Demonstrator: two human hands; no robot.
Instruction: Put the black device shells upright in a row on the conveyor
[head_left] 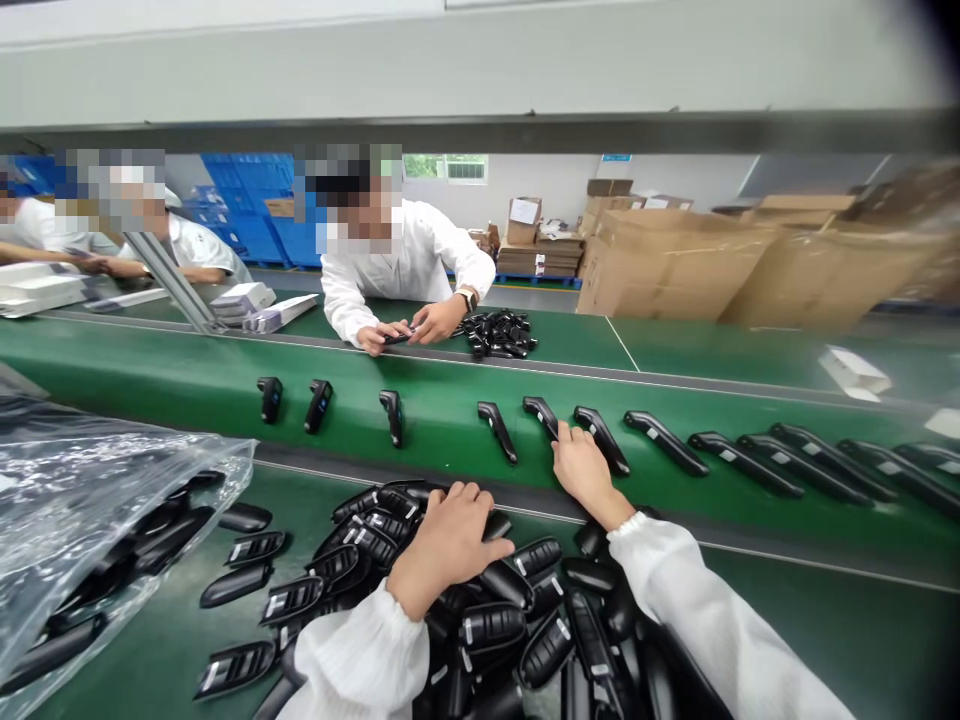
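Note:
My right hand (583, 462) reaches over the green belt (442, 420), its fingers closed at the lower end of a black angled handheld device (538, 410). Another device of this kind (600, 435) lies just beside that hand. My left hand (454, 535) rests palm down on a heap of black plastic shells (495, 625), fingers stretched out and thumb apart. What lies beneath its palm is hidden. Many shells show ribbed inner sides; others lie with the smooth back up.
More devices (664, 440) lie spaced along the belt. A clear plastic bag (97, 510) holds black parts at left. Across the belt a co-worker (405, 260) handles a black part beside a small black pile (499, 333). A metal post (169, 275) stands left; cartons (667, 260) stand behind.

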